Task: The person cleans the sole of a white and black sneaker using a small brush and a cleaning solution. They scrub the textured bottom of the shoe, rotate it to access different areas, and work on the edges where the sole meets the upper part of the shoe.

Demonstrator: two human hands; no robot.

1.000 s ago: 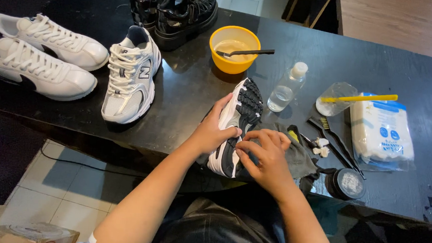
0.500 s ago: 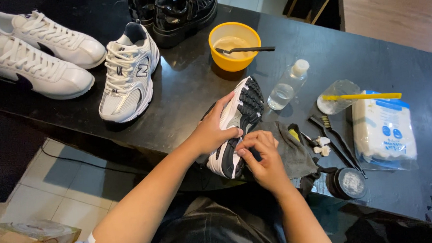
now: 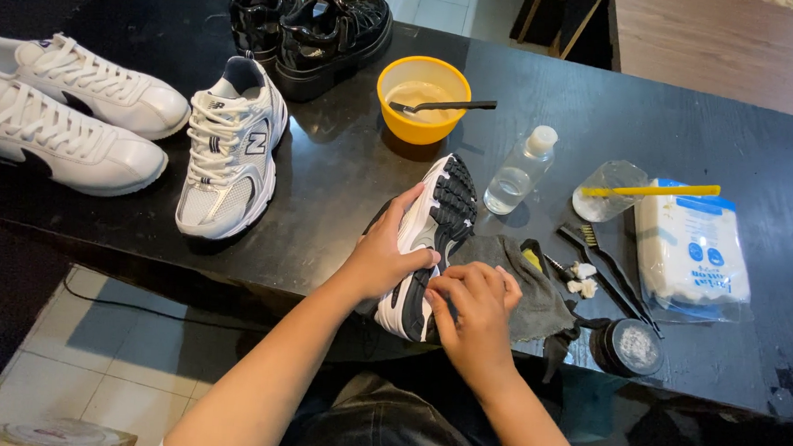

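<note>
A white sneaker with a black tread (image 3: 436,218) lies on its side at the black table's near edge, sole facing right. My left hand (image 3: 388,251) grips its upper from the left. My right hand (image 3: 475,307) presses closed fingers against the sole near the heel; whether they pinch something small cannot be told. A dark grey cloth (image 3: 518,284) lies right under and beside my right hand.
The matching sneaker (image 3: 231,149) stands left, two white sneakers (image 3: 67,115) further left, black shoes (image 3: 321,24) at the back. A yellow bowl (image 3: 423,96) with a brush, a clear bottle (image 3: 519,171), black brushes (image 3: 609,266), a wipes pack (image 3: 692,249) and a round tin (image 3: 630,346) lie right.
My right hand has slid a little down the sole toward the heel. The view has shifted slightly; the left hand keeps its grip.
</note>
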